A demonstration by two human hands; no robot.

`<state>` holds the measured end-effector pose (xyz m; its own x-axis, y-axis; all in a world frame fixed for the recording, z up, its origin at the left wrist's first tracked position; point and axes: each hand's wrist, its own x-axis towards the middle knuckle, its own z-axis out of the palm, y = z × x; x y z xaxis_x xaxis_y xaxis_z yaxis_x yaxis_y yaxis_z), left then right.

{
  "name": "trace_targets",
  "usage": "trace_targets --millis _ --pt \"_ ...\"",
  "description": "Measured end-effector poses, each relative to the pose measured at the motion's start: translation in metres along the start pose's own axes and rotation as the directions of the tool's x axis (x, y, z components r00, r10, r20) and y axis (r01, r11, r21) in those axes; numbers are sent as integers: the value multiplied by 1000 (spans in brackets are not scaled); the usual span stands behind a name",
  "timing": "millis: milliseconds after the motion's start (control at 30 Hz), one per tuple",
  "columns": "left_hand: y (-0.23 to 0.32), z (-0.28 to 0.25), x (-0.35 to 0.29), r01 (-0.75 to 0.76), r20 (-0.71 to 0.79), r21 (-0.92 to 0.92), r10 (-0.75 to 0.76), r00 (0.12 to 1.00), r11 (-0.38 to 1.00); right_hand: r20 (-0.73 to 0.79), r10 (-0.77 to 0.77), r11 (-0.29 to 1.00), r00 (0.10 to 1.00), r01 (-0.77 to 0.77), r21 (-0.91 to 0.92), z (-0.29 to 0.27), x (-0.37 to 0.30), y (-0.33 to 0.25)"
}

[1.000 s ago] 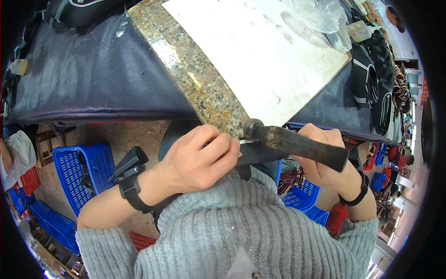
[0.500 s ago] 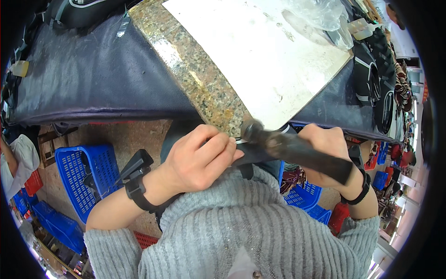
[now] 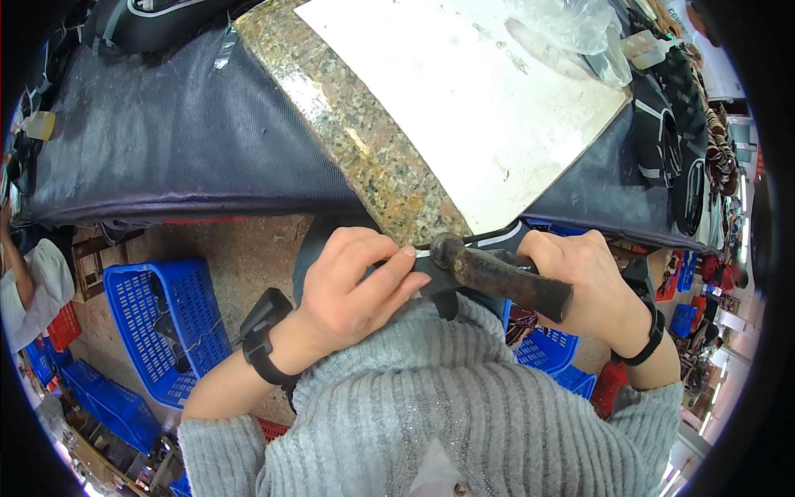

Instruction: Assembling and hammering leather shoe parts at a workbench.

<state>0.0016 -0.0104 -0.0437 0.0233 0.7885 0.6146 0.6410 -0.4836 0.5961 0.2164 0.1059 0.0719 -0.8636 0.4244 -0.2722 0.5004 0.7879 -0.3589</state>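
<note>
My right hand (image 3: 584, 286) is closed around the handle of a dark, worn hammer (image 3: 497, 277). Its head points left, toward my left hand. My left hand (image 3: 356, 286) pinches a small black piece with a pale edge (image 3: 437, 291) between thumb and fingers, just under the hammer head. Both hands are held close to my chest, in front of the near edge of a speckled granite slab (image 3: 364, 157). Most of the black piece is hidden by my fingers and the hammer. Each wrist wears a black band.
A white board (image 3: 464, 108) lies on the slab, with a clear plastic bag (image 3: 571, 25) at its far end. Dark fabric (image 3: 166, 141) drapes to the left, and black straps and shoe parts (image 3: 679, 149) lie at right. Blue plastic baskets (image 3: 157, 323) stand on the floor.
The hammer swung, blurred half a second ago, and now sits slightly lower with its head against the black piece. Both hands have drifted a little toward my chest.
</note>
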Motion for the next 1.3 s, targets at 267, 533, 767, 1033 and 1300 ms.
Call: trace_targets --millis 267,533,767,1033,1300 --pt "14 -7 6 358 23 -143 -359 933 923 18 19 1000 1000 -18 -12 2 1 5" --pt "11 -6 10 -7 52 91 2 999 996 31 8 999 999 -10 34 -1 5 8" --pt "11 -5 9 -50 71 136 40 997 989 -57 -3 999 998 6 51 -6 2 5" --pt "13 -6 11 -82 84 144 70 994 986 -28 2 997 1000 0 74 -3 7 -4" --pt "17 1 33 31 60 79 -35 998 996 -158 105 985 982 -80 156 0 -8 0"
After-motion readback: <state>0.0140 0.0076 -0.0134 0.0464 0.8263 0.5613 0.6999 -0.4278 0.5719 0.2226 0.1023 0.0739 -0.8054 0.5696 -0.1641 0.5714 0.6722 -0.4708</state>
